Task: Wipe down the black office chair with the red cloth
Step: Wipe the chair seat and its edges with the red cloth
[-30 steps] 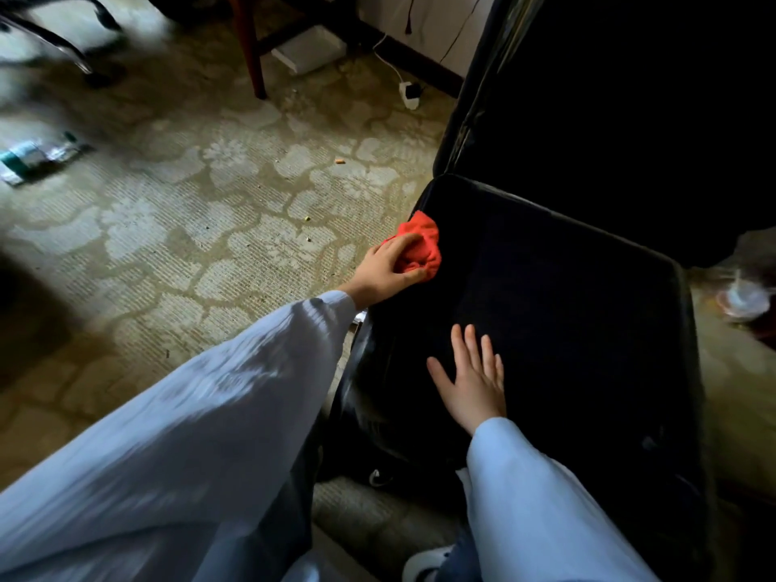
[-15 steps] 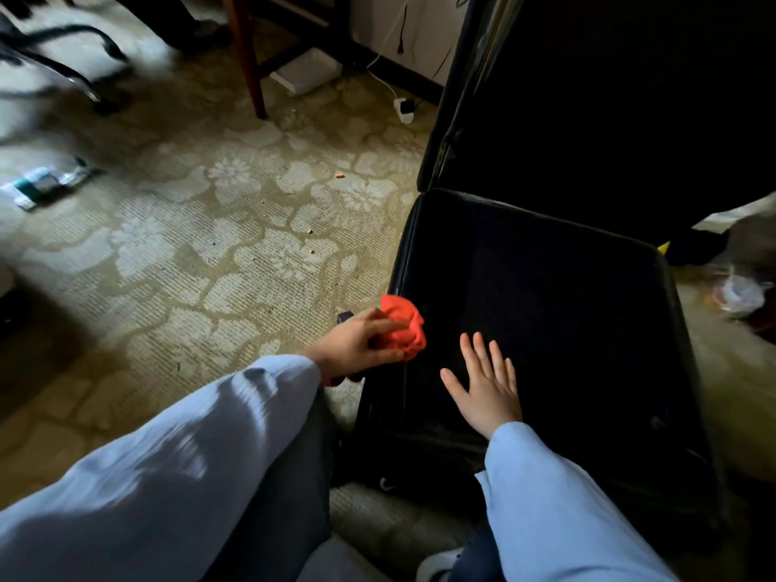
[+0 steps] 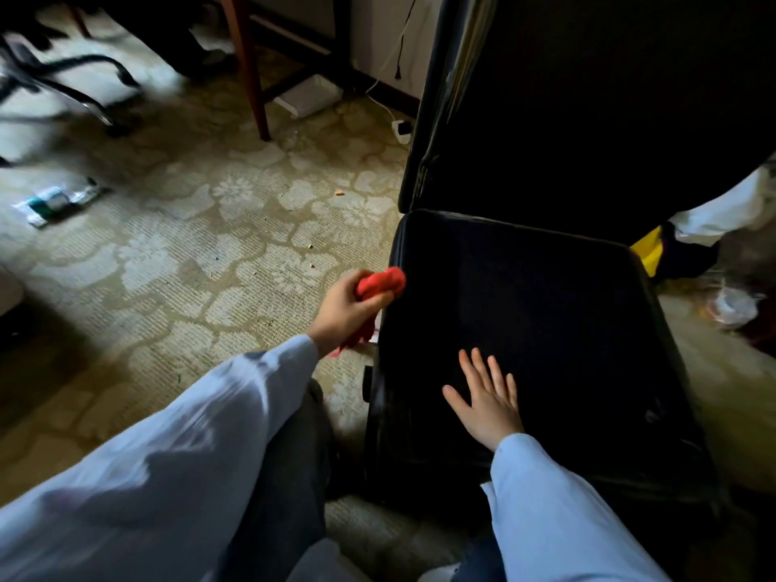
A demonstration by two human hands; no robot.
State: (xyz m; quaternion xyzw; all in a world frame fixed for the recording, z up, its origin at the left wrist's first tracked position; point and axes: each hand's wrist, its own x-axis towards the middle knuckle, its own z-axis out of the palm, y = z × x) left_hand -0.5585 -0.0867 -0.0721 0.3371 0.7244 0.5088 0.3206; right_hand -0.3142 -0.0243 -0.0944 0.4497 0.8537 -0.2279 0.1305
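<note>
Red cloth [image 3: 380,281], bunched into a wad, sits in the curled fingers of the left hand [image 3: 344,312]. The hand holds it against the side edge of the black office chair [image 3: 546,321], at about nine o'clock of the seat. A loose tail of fabric hangs below the wrist. The right hand [image 3: 487,396] lies flat on the seat cushion toward six o'clock, fingers straight and slightly spread, holding nothing. Both arms wear pale blue sleeves [image 3: 201,434].

The backrest [image 3: 588,98] rises at twelve o'clock (too dark to show any surface detail). Patterned beige carpet [image 3: 210,254] spreads from nine to eleven o'clock of the chair. On it are a crumpled wrapper [image 3: 54,199] at ten, a wooden furniture leg [image 3: 247,65] at eleven, and a white plug [image 3: 401,130] near the backrest's side. A clear plastic bag [image 3: 732,306] lies on the floor at three o'clock.
</note>
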